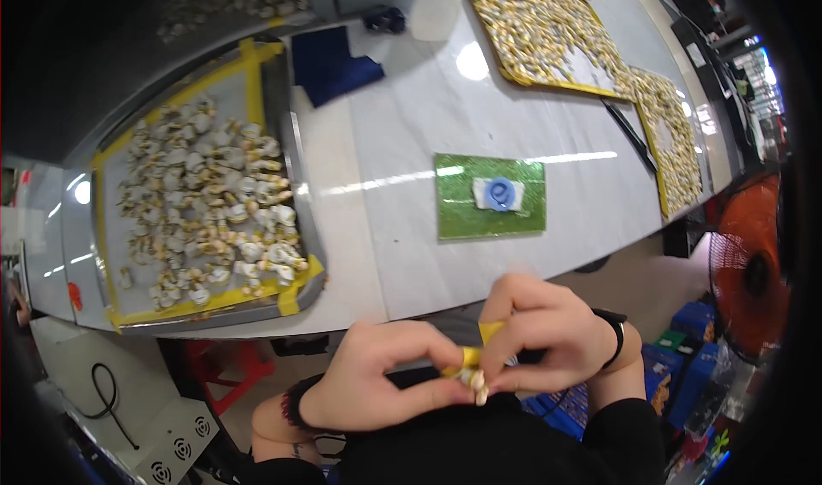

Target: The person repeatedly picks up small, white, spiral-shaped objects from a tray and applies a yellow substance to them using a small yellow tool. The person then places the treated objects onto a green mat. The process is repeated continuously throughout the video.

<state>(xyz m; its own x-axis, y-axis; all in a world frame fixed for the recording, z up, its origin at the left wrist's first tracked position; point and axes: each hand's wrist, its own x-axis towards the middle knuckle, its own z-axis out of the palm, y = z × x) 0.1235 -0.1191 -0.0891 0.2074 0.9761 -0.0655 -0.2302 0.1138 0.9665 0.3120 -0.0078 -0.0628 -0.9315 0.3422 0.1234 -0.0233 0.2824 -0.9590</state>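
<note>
In front of my lap, past the table's near edge, my left hand (pixel 385 375) and my right hand (pixel 548 335) meet at their fingertips. Both are closed in a pinch on a small white-and-gold piece (pixel 478 382), too small to make out exactly. Yellow bits, like tape (pixel 470 359), show at the fingertips. Beyond the hands, a glittery green mat (pixel 458 215) lies on the table, bearing a white pad with a blue ring-shaped lump (pixel 500 194). At the left, a yellow-taped tray (pixel 163 314) carries a heap of similar white-and-gold pieces (pixel 210 202).
A board of small gold-and-white pieces (pixel 548 27) lies at the far right, with another such board (pixel 672 142) beside it. A black pen-like tool (pixel 631 134), dark blue cloth (pixel 332 65) and white bottle (pixel 435 10) are on the table. An orange fan (pixel 749 262) stands right.
</note>
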